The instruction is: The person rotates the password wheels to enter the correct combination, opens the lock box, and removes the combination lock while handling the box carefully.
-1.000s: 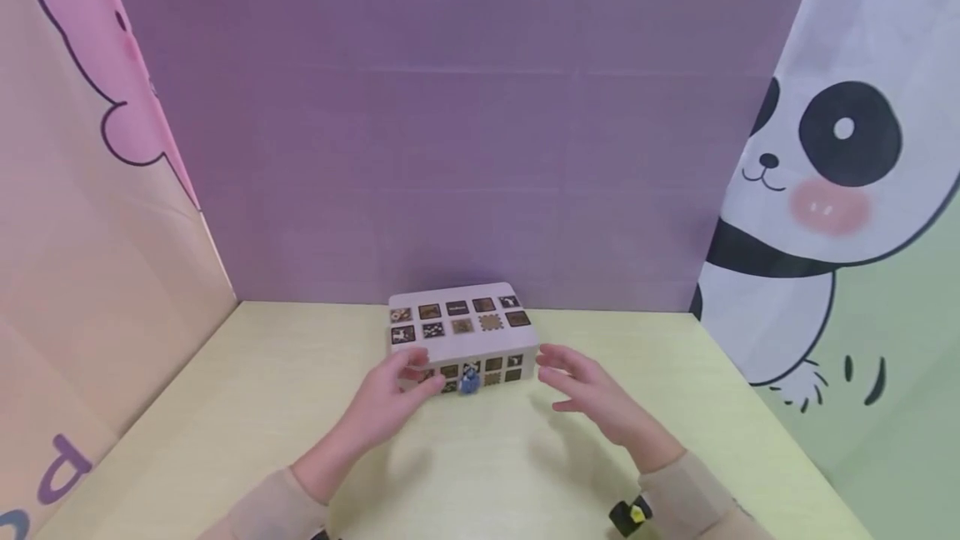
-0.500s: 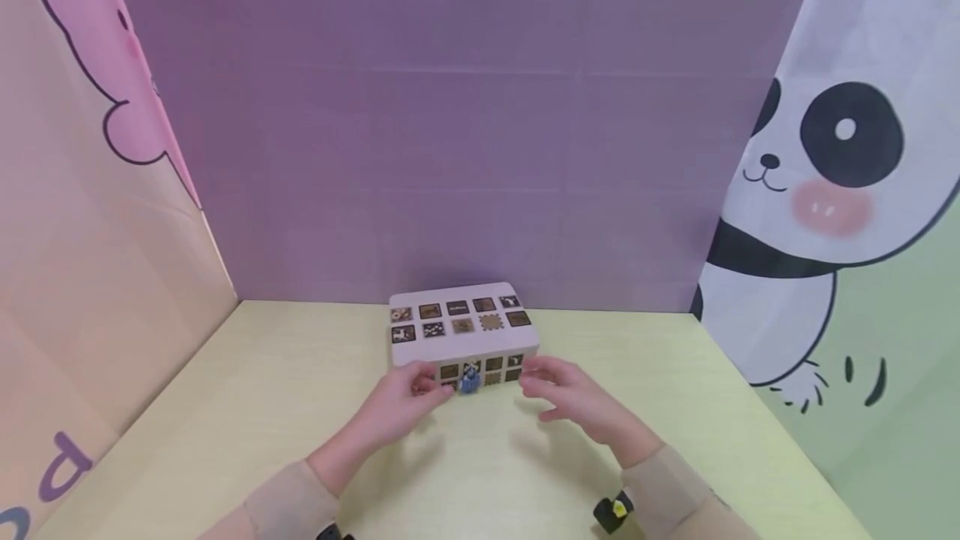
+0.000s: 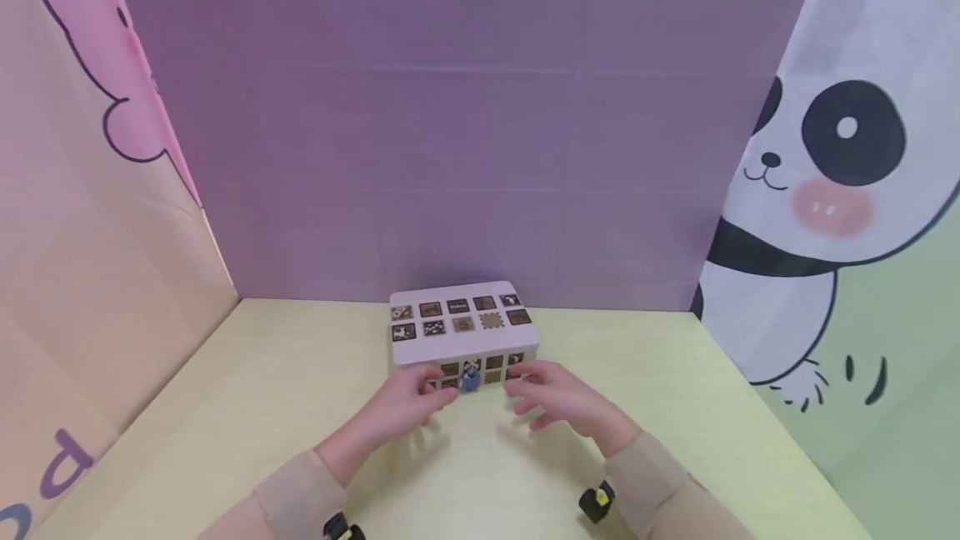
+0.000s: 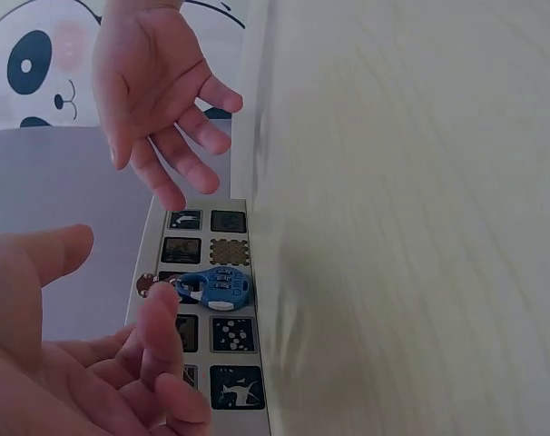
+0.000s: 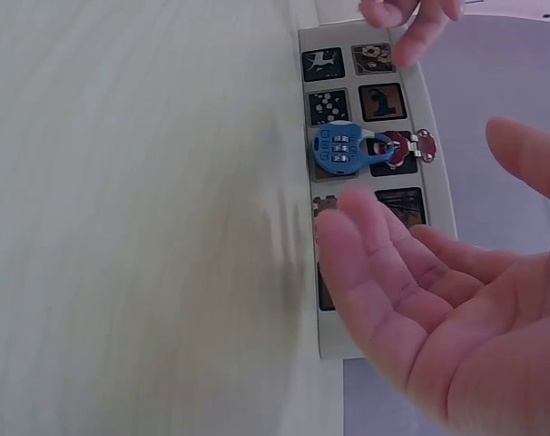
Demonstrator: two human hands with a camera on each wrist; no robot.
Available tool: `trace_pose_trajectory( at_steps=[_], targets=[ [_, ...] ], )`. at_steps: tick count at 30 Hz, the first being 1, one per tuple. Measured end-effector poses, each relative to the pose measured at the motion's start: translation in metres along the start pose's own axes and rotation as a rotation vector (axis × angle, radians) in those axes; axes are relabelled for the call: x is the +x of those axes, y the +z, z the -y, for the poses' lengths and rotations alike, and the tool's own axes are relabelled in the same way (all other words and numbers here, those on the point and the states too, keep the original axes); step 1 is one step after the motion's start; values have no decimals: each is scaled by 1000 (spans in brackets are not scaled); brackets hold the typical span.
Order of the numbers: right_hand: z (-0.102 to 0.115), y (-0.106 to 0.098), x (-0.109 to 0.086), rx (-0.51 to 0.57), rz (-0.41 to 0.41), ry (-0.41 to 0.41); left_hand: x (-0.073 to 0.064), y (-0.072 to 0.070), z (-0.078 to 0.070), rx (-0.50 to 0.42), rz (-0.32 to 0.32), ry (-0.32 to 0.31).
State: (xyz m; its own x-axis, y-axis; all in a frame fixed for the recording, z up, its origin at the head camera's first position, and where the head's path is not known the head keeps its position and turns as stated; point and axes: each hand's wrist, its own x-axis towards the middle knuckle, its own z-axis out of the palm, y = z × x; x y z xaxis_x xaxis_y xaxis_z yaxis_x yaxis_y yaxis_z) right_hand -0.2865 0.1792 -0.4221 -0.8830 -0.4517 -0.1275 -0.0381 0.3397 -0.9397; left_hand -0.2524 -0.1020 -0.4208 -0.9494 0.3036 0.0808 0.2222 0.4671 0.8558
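A white box [image 3: 457,347] printed with small dark picture squares stands at the back of the table. From a metal hasp [image 5: 425,145] on its front hangs a blue combination padlock [image 5: 338,150] with several number dials; its shackle passes through the hasp. My left hand [image 3: 405,402] is just left of the padlock in the head view, fingers loosely bent and holding nothing. To the right of the padlock is my right hand [image 3: 566,398], its fingers relaxed and apart from the lock. In the left wrist view the padlock [image 4: 222,289] lies between both hands.
The pale wooden table [image 3: 465,482] runs up to a purple backdrop [image 3: 465,123] close behind the box. A panda-print curtain [image 3: 862,273] stands on the right, a pink-figured one [image 3: 112,232] on the left. Black wrist devices [image 3: 596,502] sit under the sleeves.
Both hands have moved inward toward the padlock, the right hand leftward from the box's right corner and the left hand slightly to the right. The box and padlock have stayed in place.
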Motion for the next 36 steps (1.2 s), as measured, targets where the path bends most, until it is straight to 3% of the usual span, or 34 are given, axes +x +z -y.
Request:
trace_pose_trajectory(
  at_steps=[6,13,26,36],
  targets=[
    [0,5,6,-39,13,25,4,3,1,15,31,4],
    [1,8,10,-87,52,30,8,7,3,45,60,-45],
    [2,16,20,-174,82,31,18,14,11,142,58,-85],
    [5,21,27,-253,107,13,23,17,10,192,66,-66]
  ],
)
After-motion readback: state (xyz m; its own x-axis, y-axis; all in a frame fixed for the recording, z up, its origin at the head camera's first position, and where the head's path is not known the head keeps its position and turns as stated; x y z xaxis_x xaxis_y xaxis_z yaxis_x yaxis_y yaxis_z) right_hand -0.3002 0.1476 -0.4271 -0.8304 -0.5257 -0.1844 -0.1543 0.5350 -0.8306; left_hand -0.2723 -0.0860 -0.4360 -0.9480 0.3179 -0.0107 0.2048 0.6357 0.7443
